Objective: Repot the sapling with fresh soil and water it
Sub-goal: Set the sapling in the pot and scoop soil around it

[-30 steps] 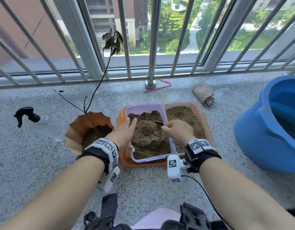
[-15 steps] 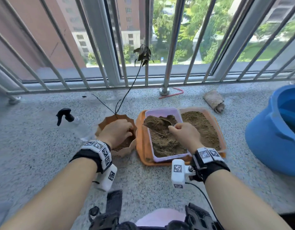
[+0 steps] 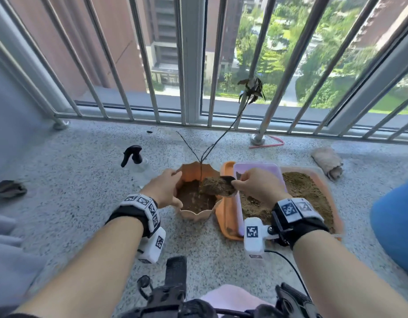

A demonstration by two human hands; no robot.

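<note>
An orange scalloped pot (image 3: 196, 213) stands on the speckled floor with a thin dark sapling (image 3: 223, 136) rising from its soil, withered leaves at the top. My left hand (image 3: 162, 190) grips the pot's left rim. My right hand (image 3: 259, 185) holds a small scoop (image 3: 218, 187) heaped with soil over the pot's right side. Right of the pot sits an orange tray (image 3: 226, 216) with a lilac soil box (image 3: 255, 167) and loose brown soil (image 3: 304, 191).
A clear spray bottle (image 3: 135, 158) with a black trigger lies left of the pot. A blue bucket (image 3: 393, 226) stands at the right edge. A crumpled rag (image 3: 328, 162) lies behind the tray. Metal railing bars (image 3: 191, 65) close off the far side.
My right hand lifted a scoop of soil out of the lilac box and carried it left over the pot. My left hand moved from the box to the pot's rim.
</note>
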